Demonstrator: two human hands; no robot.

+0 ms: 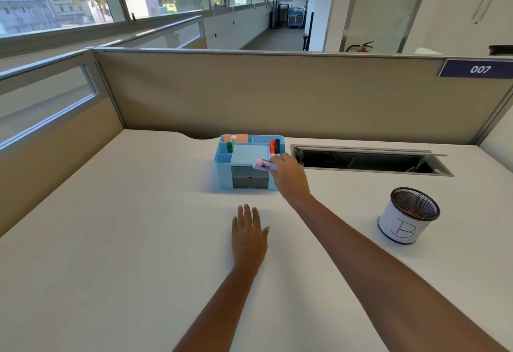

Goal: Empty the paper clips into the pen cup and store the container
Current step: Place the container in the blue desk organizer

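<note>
So my right hand (288, 174) has its grip closed around the small translucent purple plastic container (264, 164), holding it over the front of the light blue plastic desk organizer (222, 174) near the tabletop's (111, 240) far edge. Left hand (248, 236) lies flat, fingers spread, holding nothing. The white-wrapped black mesh pen cup (408, 217) stands toward the right edge.

Right hand (288, 176) holds container (264, 165) over organizer (222, 174).
</note>
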